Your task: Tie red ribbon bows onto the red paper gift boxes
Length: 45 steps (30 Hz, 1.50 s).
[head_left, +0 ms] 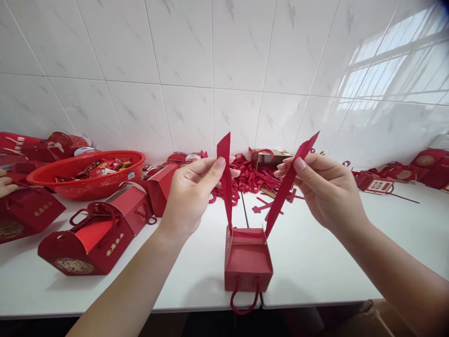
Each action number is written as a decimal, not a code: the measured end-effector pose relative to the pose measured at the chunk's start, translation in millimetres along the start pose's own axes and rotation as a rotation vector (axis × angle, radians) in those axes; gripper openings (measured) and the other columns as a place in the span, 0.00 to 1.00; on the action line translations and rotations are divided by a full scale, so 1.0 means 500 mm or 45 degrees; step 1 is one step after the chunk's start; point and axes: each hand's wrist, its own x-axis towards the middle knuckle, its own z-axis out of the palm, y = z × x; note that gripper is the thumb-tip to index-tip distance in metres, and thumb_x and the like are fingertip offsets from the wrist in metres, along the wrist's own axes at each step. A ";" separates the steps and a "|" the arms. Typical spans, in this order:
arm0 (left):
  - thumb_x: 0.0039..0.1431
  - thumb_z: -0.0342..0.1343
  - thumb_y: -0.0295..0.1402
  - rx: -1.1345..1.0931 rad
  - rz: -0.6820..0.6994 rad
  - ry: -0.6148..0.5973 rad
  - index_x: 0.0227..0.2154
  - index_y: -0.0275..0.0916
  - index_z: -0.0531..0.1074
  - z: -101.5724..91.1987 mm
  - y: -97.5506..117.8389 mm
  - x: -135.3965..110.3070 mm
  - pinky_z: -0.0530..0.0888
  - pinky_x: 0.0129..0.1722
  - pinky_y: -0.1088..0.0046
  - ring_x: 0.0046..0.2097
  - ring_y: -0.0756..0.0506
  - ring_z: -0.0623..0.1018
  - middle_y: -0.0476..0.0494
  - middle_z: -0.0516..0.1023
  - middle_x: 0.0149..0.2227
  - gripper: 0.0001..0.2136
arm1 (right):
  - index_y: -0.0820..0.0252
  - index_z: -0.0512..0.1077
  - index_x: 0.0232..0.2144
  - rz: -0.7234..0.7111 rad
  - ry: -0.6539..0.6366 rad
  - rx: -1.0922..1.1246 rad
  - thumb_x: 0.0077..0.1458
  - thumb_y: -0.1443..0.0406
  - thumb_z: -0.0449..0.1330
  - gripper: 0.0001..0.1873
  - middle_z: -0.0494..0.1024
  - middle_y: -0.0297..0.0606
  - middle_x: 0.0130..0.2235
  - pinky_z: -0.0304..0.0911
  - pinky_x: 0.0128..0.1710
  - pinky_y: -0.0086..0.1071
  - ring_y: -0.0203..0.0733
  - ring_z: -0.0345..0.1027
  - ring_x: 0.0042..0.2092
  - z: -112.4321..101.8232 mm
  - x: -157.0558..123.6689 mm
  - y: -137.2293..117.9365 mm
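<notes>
A small red gift box point(248, 260) stands at the table's front edge, its rope handle hanging over the side toward me. A red ribbon point(280, 199) passes through the box's top, and its two ends rise in a V. My left hand point(196, 189) pinches one end between thumb and fingers, above and left of the box. The other end is pinched in my right hand point(322, 187), above and right of it. Both ribbon lengths look taut. Behind my hands lies a heap of loose red ribbons point(245, 175).
Left of me are red gift boxes point(94, 248) with rope handles and a red plastic basket point(87, 187) of wrapped sweets. Another person's hand point(5, 183) touches a box at the far left. More red boxes point(380, 182) sit at right. A tiled wall point(185, 56) closes the back.
</notes>
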 end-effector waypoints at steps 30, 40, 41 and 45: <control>0.57 0.56 0.27 -0.170 -0.605 -0.445 0.40 0.39 0.69 -0.013 -0.014 -0.015 0.70 0.32 0.76 0.30 0.52 0.73 0.52 0.71 0.27 0.08 | 0.59 0.73 0.43 -1.046 -0.694 -1.167 0.61 0.74 0.49 0.15 0.80 0.42 0.38 0.67 0.36 0.34 0.39 0.72 0.37 -0.002 -0.023 0.037; 0.60 0.54 0.34 0.388 -0.189 -0.370 0.50 0.40 0.67 -0.005 -0.011 -0.045 0.71 0.37 0.72 0.34 0.47 0.75 0.47 0.77 0.30 0.15 | 0.63 0.71 0.44 -1.121 -0.561 -1.393 0.60 0.73 0.53 0.12 0.79 0.44 0.36 0.66 0.34 0.35 0.42 0.70 0.35 0.003 -0.041 0.039; 0.59 0.55 0.34 0.576 -0.044 -0.299 0.51 0.42 0.67 -0.007 -0.014 -0.052 0.71 0.37 0.73 0.34 0.47 0.75 0.48 0.77 0.31 0.17 | 0.62 0.71 0.44 -1.058 -0.511 -1.350 0.59 0.73 0.53 0.11 0.79 0.44 0.36 0.67 0.34 0.35 0.41 0.70 0.35 -0.001 -0.043 0.041; 0.57 0.56 0.32 1.043 0.291 -0.086 0.48 0.45 0.71 -0.046 -0.031 -0.079 0.69 0.35 0.75 0.31 0.49 0.72 0.50 0.74 0.30 0.15 | 0.59 0.73 0.32 -0.763 -0.379 -1.411 0.59 0.69 0.54 0.08 0.77 0.41 0.30 0.64 0.31 0.34 0.40 0.68 0.31 -0.039 -0.058 0.036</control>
